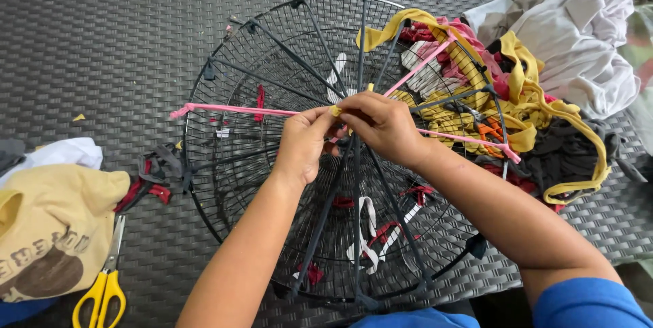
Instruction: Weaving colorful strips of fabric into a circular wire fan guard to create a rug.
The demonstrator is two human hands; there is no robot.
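Both hands meet mid-worktop: left hand [306,139] and right hand [381,124] pinch a pink fabric strip [231,109] at the wire fan guard's [224,185] hub. Only the far-right section looks woven with strips [469,96]; most is bare. Scissors [102,287] wait near-left.

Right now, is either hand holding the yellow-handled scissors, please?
No, the scissors lie on the woven surface at the lower left, apart from both hands pinching fabric strips.

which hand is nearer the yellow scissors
Left. The left hand is up and right of the yellow scissors; the right hand sits farther right, beyond it.
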